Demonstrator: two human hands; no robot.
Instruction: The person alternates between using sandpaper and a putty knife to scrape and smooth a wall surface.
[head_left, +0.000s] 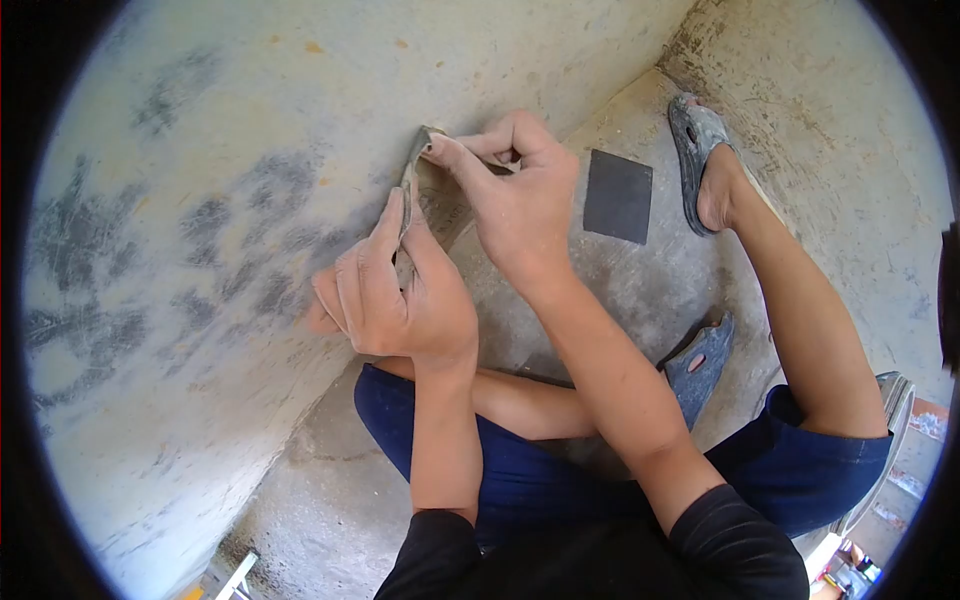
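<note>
A worn, dusty piece of sandpaper (411,170), bent and seen nearly edge-on, is held between my two hands close to the wall. My left hand (410,300) pinches its lower end between thumb and fingers. At the upper end, my right hand (527,200) grips it with thumb and fingertips. Pale dust coats the fingers of both hands. Part of the sheet is hidden behind the hands.
The pale wall (230,130) with dark scuffed patches rises at the left. On the concrete floor (330,490) lies a dark square sheet (617,197), apparently sandpaper. My feet wear grey clogs, one clog (697,140) near the corner, the other clog (698,365) nearer me.
</note>
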